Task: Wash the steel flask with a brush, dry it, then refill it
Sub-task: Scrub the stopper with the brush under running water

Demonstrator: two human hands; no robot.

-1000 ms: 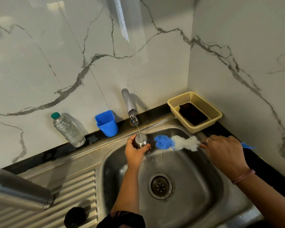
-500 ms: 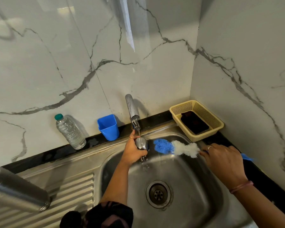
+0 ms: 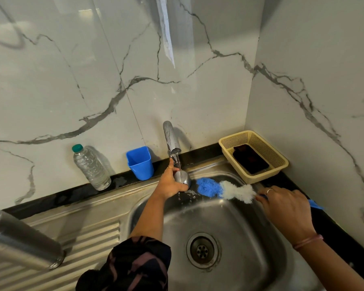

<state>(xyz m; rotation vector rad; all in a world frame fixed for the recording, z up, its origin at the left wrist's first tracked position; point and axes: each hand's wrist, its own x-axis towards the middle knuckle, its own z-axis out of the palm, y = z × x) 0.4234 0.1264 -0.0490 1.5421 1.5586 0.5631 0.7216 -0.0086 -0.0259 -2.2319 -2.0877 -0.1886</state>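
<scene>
We see the steel flask (image 3: pixel 23 240) lying tilted at the lower left on the ribbed draining board, its brushed body blurred by closeness. A small steel cap (image 3: pixel 184 179) sits under the tap's thin stream, water splashing beneath it. The brush (image 3: pixel 225 190), blue bristles at its tip and white behind, lies level over the basin, tip just beside the cap.

Steel flask (image 3: pixel 23 242) cut off at left edge; brush handle (image 3: pixel 314 204) mostly hidden under right hand (image 3: pixel 286 208).
</scene>
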